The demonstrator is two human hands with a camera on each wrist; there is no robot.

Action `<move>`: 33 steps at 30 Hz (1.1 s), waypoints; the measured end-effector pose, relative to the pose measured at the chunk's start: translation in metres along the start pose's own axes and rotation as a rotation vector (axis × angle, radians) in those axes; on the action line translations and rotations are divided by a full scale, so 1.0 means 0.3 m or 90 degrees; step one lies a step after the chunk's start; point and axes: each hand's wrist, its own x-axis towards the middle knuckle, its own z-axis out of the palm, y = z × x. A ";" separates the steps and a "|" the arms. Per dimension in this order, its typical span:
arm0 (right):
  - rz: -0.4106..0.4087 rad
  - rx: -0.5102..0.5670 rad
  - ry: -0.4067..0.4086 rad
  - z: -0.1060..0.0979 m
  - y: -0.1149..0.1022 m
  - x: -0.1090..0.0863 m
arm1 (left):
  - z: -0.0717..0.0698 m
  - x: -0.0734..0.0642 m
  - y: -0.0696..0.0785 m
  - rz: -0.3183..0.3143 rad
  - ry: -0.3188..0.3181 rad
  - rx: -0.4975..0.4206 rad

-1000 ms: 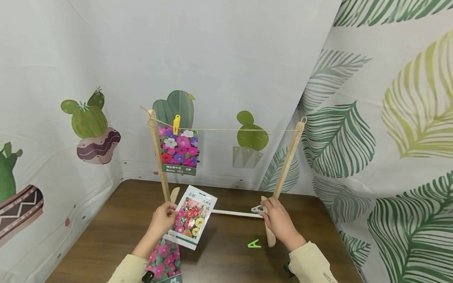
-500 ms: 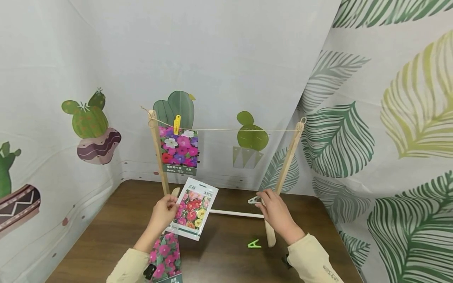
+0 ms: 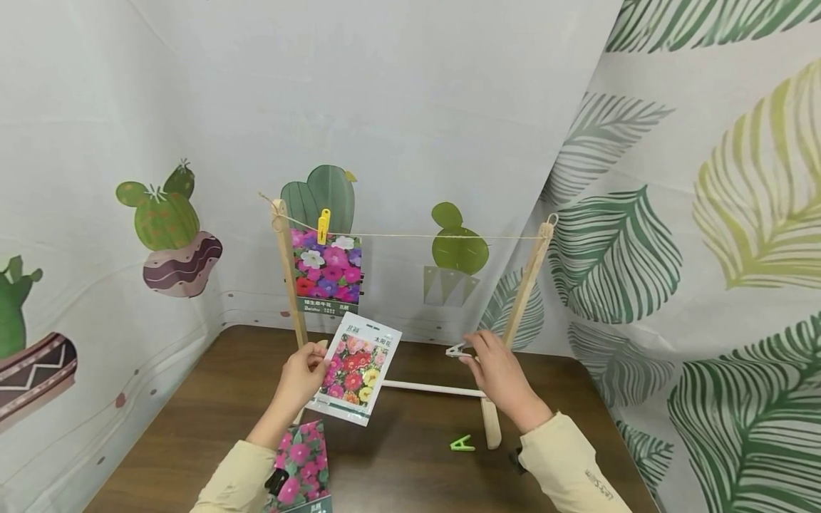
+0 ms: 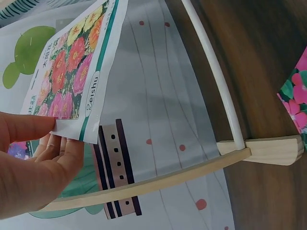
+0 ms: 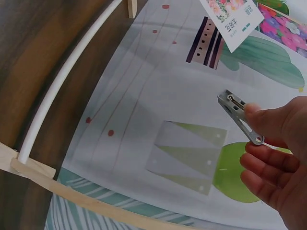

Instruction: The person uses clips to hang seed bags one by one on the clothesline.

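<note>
White-edged flower packet (image 3: 356, 372) pinched in left hand (image 3: 300, 376).

The white-edged flower packet (image 3: 355, 370) bears "Beishu" in an oval at its bottom and "太阳花" at its top right; the hanging packet (image 3: 327, 267), far left, reads "矮生牵牛花" with "Beishu" beneath; lettering on the near left packet (image 3: 304, 459) is too small to make out

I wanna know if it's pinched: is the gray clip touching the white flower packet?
Apart. The right wrist view shows a clear gap, with cloth showing between the gray clip and white flower packet.
</note>
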 end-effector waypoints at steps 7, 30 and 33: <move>-0.007 0.000 -0.003 -0.012 -0.009 0.022 | 0.005 0.011 0.023 0.008 0.003 -0.004; -0.033 0.005 0.039 -0.071 -0.011 0.108 | 0.010 0.038 0.103 0.020 0.012 -0.028; -0.035 0.012 0.044 -0.076 -0.014 0.121 | 0.012 0.046 0.113 0.024 0.018 -0.040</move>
